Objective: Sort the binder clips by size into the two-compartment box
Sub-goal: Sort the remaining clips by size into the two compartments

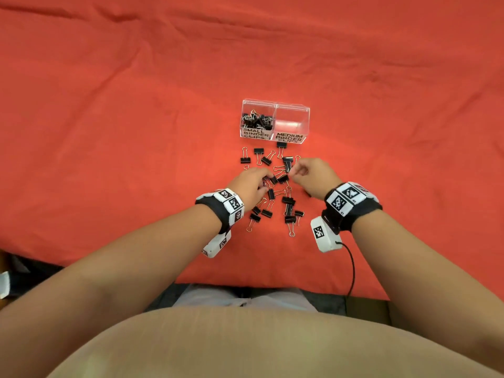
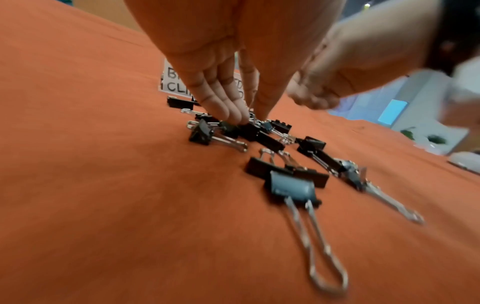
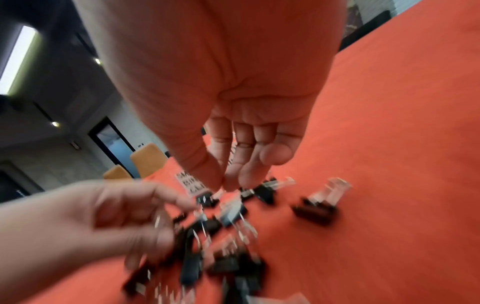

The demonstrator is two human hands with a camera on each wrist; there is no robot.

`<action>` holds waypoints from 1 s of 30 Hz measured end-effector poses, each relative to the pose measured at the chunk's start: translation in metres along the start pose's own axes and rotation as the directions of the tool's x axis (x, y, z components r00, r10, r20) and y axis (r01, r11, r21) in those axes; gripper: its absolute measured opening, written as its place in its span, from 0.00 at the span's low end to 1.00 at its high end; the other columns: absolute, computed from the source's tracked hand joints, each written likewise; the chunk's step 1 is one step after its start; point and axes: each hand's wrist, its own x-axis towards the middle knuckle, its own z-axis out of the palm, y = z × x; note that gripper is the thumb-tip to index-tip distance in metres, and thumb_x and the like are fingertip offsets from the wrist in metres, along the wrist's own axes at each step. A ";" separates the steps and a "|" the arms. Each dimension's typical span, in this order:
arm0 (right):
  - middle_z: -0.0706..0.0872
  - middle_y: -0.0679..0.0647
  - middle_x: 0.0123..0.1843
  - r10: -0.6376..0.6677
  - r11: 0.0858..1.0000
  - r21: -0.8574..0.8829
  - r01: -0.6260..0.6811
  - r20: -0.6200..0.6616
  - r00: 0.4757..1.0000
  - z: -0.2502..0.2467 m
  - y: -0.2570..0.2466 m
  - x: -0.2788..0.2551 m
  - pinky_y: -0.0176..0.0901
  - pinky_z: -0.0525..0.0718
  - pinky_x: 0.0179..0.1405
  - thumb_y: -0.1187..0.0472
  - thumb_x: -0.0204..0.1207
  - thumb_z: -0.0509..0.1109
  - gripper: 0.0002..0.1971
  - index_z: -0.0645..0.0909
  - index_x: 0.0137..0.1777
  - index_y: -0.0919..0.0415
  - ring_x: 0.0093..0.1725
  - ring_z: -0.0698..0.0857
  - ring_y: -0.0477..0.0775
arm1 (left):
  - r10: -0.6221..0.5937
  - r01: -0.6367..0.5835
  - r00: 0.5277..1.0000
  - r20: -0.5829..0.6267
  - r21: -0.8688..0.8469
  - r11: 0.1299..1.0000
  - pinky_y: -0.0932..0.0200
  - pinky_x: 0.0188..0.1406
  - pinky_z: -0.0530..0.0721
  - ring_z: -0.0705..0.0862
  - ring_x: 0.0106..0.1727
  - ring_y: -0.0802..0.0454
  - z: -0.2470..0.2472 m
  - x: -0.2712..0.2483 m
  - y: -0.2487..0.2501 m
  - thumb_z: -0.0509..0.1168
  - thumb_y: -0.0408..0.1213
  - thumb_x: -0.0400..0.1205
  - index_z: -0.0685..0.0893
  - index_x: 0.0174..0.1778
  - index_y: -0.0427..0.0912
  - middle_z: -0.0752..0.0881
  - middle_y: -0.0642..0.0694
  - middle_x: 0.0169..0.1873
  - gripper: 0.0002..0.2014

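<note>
A clear two-compartment box point(image 1: 276, 105) stands on the red cloth. Its left half, labelled small, holds several small binder clips point(image 1: 256, 121); the right half point(image 1: 293, 124), labelled medium, looks empty. Several loose black clips point(image 1: 287, 201) lie scattered in front of the box. My left hand point(image 1: 266, 180) reaches down into the heap, and its fingers and thumb point(image 2: 249, 119) pinch a black clip point(image 2: 248, 128). My right hand point(image 1: 293, 173) hovers just right of it with thumb and forefinger tips point(image 3: 223, 185) pressed together over the clips. Blur hides whether they hold one.
Red cloth point(image 1: 136, 118) covers the whole table. A black cable point(image 1: 351, 268) trails from the right wrist camera toward the near table edge point(image 1: 245, 286). Orange chairs point(image 3: 148, 160) stand beyond the far side.
</note>
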 end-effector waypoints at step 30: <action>0.80 0.48 0.28 0.134 0.971 0.210 -0.117 -0.065 0.989 0.033 0.048 -0.037 0.32 0.76 0.31 0.65 0.72 0.72 0.04 0.81 0.38 0.58 0.28 0.77 0.45 | 0.089 -0.126 0.983 0.161 0.236 0.963 0.50 0.57 0.80 0.75 0.61 0.46 0.026 -0.025 0.010 0.65 0.38 0.78 0.80 0.56 0.43 0.76 0.44 0.56 0.11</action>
